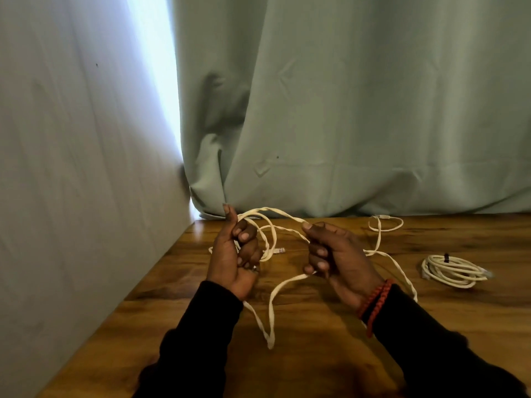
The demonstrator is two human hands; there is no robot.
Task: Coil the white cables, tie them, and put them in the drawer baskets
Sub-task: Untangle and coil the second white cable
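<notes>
Cable [275,294]: loose, white, above wooden table [316,354]
Left hand [238,254]: fingers curled round cable loops
Right hand [330,254]: fingers curled, pinching cable strand
Tied coil [454,270]: on table, right of cable

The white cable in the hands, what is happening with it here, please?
A person is coiling a long flat white cable over a brown wooden table. The left hand grips a few gathered loops, and the right hand pinches the next stretch of it. Much of this cable lies loose on the table. To the right, a second white cable, coiled and tied with a dark strap, rests on the table. No drawer basket is in view.
</notes>
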